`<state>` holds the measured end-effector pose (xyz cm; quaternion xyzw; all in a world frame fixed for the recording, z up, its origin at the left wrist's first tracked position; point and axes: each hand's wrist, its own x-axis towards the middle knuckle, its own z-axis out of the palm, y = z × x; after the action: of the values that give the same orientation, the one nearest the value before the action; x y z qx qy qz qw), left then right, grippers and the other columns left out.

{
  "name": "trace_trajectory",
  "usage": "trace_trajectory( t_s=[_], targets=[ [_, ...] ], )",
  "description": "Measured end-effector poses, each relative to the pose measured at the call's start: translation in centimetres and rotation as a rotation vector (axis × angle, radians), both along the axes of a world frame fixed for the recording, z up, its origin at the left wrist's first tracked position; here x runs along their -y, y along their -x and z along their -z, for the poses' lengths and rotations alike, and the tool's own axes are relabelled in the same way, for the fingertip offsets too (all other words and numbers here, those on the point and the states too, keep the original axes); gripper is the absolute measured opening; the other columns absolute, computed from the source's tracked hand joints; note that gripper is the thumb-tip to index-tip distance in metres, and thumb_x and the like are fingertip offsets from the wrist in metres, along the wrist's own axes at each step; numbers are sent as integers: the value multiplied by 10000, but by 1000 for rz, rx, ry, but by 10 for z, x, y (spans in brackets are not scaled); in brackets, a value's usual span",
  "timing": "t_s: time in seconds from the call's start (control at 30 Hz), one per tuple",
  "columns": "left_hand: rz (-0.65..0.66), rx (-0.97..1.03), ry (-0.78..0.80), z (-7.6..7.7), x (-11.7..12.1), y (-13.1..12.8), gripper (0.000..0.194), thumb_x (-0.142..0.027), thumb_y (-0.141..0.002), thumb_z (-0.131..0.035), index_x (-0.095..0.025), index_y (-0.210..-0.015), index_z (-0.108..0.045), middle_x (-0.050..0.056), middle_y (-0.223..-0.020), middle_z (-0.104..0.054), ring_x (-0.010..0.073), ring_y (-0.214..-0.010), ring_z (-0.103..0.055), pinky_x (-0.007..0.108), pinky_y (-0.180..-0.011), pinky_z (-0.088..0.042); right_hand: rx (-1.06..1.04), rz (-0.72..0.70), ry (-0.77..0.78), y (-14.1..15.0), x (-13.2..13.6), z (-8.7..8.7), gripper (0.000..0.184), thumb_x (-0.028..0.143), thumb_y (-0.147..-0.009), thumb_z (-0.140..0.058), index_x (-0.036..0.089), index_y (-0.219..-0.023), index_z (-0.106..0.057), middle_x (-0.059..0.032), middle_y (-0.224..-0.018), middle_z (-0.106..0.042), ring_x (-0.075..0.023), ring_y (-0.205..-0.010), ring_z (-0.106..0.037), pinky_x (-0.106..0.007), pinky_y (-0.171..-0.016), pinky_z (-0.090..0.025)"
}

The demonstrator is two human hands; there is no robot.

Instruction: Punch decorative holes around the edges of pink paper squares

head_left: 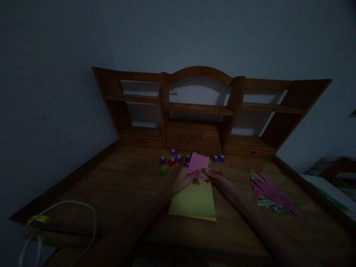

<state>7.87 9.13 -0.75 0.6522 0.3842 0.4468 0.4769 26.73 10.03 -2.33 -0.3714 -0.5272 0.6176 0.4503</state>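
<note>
My left hand (181, 181) pinches the left edge of a pink sheet of paper (199, 161), which is raised above the desk. A row of small cut-outs runs along the paper's lower part. My right hand (219, 178) is closed around a small green craft punch (206, 171) at the sheet's right edge. Below both hands lies a stack of yellow paper (194, 204), with small pink bits near its top. Behind the hands are more punches: a red punch (172, 161), a green punch (164, 170) and several purple ones, such as the purple punch (174, 152).
A wooden shelf unit (194, 108) stands at the back of the desk (133, 185). To the right lies a heap of coloured paper strips (271, 194). At the left front, a white cable (94, 218) loops near a yellow object (40, 218). The room is dim.
</note>
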Motion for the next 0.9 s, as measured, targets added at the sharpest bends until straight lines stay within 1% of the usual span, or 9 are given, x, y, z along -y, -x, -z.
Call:
trace_trajectory(
  t_s=[0.17, 0.3, 0.37, 0.53, 0.63, 0.73, 0.83, 0.9],
  targets=[
    [14, -4, 11, -1, 1, 1, 399, -508, -809, -593, -113, -758, -618, 39, -560, -624, 125, -467, -575, 220, -468, -463, 29, -5, 1, -1, 0, -1, 243, 420, -745, -715, 227, -893, -724, -59, -926, -695, -206, -795, -601, -338, -704, -452],
    [2, -9, 14, 5, -3, 2, 408, -515, -813, -585, -110, -786, -630, 36, -556, -621, 137, -480, -585, 228, -480, -463, 29, 10, 1, -1, 1, -1, 224, 399, -744, -722, 232, -893, -727, -55, -907, -694, -208, -793, -604, -350, -719, -458],
    [5, -20, 15, 8, -4, 2, 414, -518, -818, -575, -111, -770, -632, 38, -555, -622, 138, -481, -585, 231, -482, -462, 29, 10, -4, 0, 1, -1, 233, 407, -752, -712, 227, -900, -725, -59, -909, -695, -216, -805, -608, -363, -741, -462],
    [20, -44, 12, 3, -1, 3, 417, -515, -822, -570, -109, -750, -635, 49, -565, -633, 139, -488, -585, 235, -490, -465, 23, -14, 6, 1, 2, -3, 239, 410, -771, -691, 201, -886, -720, -72, -904, -701, -220, -809, -614, -373, -775, -460],
    [22, -35, 8, 1, 1, 3, 404, -507, -825, -571, -113, -759, -630, 44, -571, -631, 137, -494, -588, 233, -492, -466, 21, -23, 25, 1, 3, -6, 253, 409, -756, -707, 186, -875, -715, -79, -907, -705, -223, -810, -619, -364, -766, -460],
    [39, -16, 12, 5, 0, 2, 404, -506, -827, -571, -109, -776, -626, 45, -585, -631, 136, -499, -588, 238, -502, -474, 8, -46, 23, 1, 4, -8, 272, 415, -753, -708, 178, -886, -710, -82, -928, -709, -226, -827, -626, -362, -773, -457],
    [41, -24, 26, 8, -1, 2, 407, -512, -820, -578, -108, -819, -628, 46, -605, -638, 143, -515, -589, 248, -512, -476, -11, -11, 33, 1, 4, -6, 300, 422, -706, -747, 170, -867, -712, -76, -893, -717, -222, -786, -633, -352, -744, -452],
    [41, -31, 26, 6, 0, 1, 406, -520, -824, -567, -119, -825, -634, 42, -616, -642, 148, -531, -592, 253, -523, -476, -18, 27, 43, 1, 4, -3, 321, 423, -673, -773, 166, -857, -715, -71, -864, -720, -216, -749, -633, -340, -716, -446]
  ],
)
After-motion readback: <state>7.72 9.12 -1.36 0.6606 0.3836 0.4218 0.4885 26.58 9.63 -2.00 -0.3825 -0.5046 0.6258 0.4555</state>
